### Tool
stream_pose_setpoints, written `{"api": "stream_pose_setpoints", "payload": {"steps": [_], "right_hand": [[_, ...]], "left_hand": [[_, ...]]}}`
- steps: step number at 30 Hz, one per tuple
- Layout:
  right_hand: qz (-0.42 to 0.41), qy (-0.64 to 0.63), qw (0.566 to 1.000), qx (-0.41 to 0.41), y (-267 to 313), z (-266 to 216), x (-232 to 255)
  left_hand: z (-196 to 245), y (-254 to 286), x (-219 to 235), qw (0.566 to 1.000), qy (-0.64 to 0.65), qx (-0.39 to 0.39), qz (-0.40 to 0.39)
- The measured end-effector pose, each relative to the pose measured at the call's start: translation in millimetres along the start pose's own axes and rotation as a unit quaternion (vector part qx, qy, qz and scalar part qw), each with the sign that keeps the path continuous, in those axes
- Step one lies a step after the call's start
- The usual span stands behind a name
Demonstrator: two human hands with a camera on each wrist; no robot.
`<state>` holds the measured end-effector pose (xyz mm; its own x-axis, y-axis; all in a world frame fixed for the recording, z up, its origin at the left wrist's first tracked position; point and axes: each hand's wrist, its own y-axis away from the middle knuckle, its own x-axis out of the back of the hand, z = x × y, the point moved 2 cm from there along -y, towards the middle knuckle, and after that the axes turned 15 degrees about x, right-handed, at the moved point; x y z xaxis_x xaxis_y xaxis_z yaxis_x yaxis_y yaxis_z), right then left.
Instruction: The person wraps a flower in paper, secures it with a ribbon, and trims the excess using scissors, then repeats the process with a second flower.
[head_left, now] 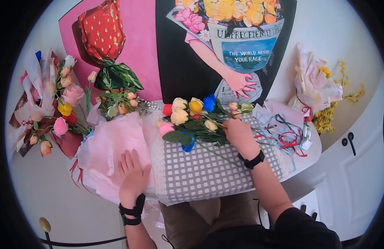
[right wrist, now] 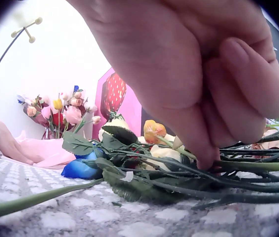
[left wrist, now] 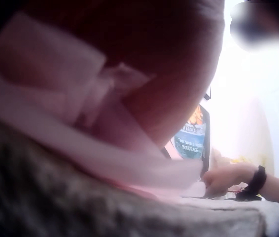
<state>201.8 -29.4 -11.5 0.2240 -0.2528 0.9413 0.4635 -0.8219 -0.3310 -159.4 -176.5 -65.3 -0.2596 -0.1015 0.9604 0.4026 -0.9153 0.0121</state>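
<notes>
My left hand [head_left: 134,174] lies flat with its fingers spread on pink wrapping paper [head_left: 111,145] at the left of the table. At the middle, my right hand [head_left: 242,137] pinches green stems [right wrist: 258,165] of loose flowers with curled fingers. Cream roses [head_left: 179,116], a yellow rose [head_left: 195,106], blue flowers [head_left: 209,103] and a pink one [head_left: 166,129] lie to the left of it on the checked cloth [head_left: 200,170]. In the left wrist view the left hand [left wrist: 144,59] is dark and blurred above the paper.
A wrapped bouquet [head_left: 63,99] stands at the left, another pale-wrapped one [head_left: 316,83] at the right. Tangled red and blue ribbons [head_left: 287,135] lie right of the right hand. Painted panels [head_left: 142,45] stand behind the table. A single stem [head_left: 217,154] extends across the checked cloth.
</notes>
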Motion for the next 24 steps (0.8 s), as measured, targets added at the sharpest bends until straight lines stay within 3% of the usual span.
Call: {"api": "stream_pose_setpoints", "payload": {"steps": [13,19,21,24], "right_hand": [[0.087,-0.006,0.996,0.005,10,-6,3],[0.081,-0.005,0.997,-0.002,9,-4,-1],[0.039,-0.013,0.999,-0.014,8,-5,6],[0.073,-0.019,0.997,0.002,11,-5,11]], "left_hand": [[-14,-16,2,0.998,-0.041,0.011,-0.053],[-12,-12,8,0.998,-0.035,0.014,-0.058],[-12,-15,7,0.996,-0.054,0.019,-0.071],[-11,-16,9,0.996,-0.052,0.014,-0.075]]}}
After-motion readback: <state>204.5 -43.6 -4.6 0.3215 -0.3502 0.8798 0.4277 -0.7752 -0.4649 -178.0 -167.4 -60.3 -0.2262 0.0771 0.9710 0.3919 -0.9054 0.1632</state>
